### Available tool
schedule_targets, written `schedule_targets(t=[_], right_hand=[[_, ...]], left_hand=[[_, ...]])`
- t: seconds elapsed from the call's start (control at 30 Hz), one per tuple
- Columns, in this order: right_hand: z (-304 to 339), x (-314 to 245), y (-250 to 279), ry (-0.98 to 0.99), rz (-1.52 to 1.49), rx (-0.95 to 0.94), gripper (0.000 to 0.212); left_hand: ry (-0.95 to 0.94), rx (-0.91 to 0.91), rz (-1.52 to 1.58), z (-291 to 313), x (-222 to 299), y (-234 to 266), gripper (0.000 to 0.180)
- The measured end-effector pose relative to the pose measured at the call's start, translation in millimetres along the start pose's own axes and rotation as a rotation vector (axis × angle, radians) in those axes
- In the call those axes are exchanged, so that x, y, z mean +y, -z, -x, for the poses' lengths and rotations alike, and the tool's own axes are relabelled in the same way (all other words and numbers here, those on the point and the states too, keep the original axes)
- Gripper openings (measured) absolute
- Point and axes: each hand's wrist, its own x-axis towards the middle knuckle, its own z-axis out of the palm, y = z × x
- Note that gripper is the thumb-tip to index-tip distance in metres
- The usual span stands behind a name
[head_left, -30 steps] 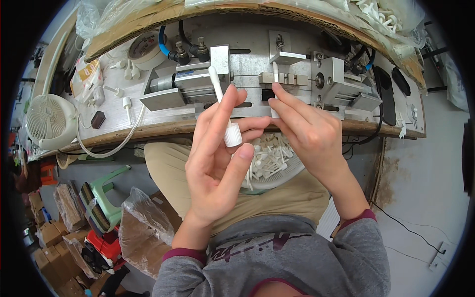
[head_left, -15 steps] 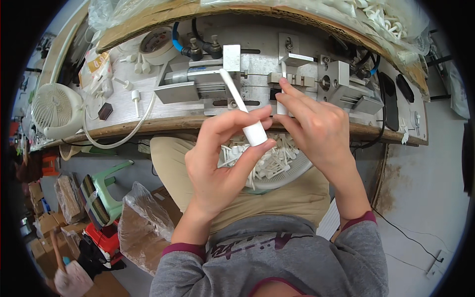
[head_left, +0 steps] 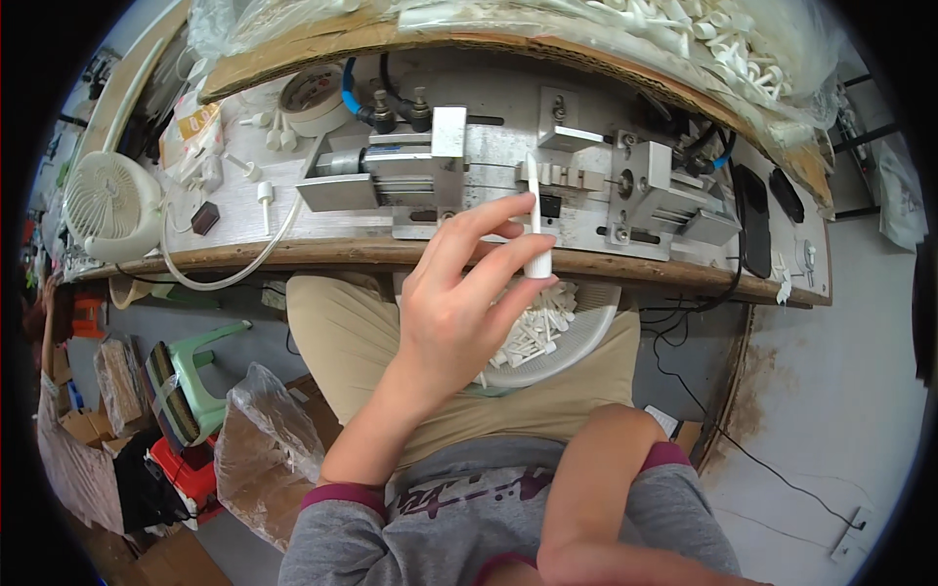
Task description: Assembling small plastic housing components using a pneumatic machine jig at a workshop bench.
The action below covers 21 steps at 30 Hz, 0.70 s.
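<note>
My left hand (head_left: 445, 298) pinches a slim white plastic rod piece (head_left: 538, 260) between thumb and fingertips. Its thicker, cap-like end is lowest, and the thin end points up in front of a metal bench fixture (head_left: 576, 179). Beneath the hand, a pale round basket (head_left: 591, 342) of many small white plastic pieces (head_left: 532, 337) rests at my lap. My right arm is folded back against my body, with the right hand (head_left: 650, 566) bent at the lower edge; its fingers are out of the picture.
Sliding metal clamps (head_left: 449, 146) stand left and right of the fixture. A small fan (head_left: 112, 207), a tape roll (head_left: 315, 98) and loose white parts lie at the left; a dark phone-like object (head_left: 752, 220) at the right. Cardboard (head_left: 391, 61) edges the shelf above.
My right hand has left the fixture and drawn back to the lower edge. My left hand has shifted slightly right, and its white piece now stands more upright.
</note>
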Motion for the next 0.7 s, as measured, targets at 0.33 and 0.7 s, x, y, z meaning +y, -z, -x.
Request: schedule_targets(t=[0.33,0.7], right_hand=[[15,-8,-4,0.157,0.011,0.140,0.042],[31,45,97,-0.219,0.317,-0.398,0.038]], left_hand=[[-0.171,-0.235,-0.466,-19,-8,-10,0.028],[-0.120,-0.228,-0.400,-22,-15,-11,0.007]])
